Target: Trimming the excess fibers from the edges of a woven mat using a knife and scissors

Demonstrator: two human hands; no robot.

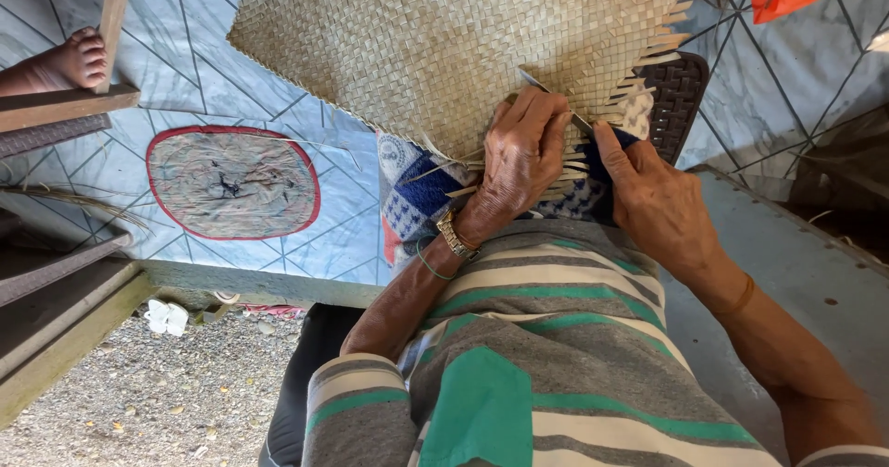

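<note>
Straw mat, one; two hands' fingers pinch its loose strips.

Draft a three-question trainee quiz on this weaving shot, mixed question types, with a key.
1. True or false: the left hand rests on the tan woven straw mat.
2. What lies on the blue tiled floor, left of the mat? A) round red-edged cloth mat B) metal bucket C) green bottle
3. Which wrist wears the gold-coloured wristwatch?

Key:
1. True.
2. A, the round red-edged cloth mat.
3. The left; the right hand has only a thin band at its wrist.
</note>
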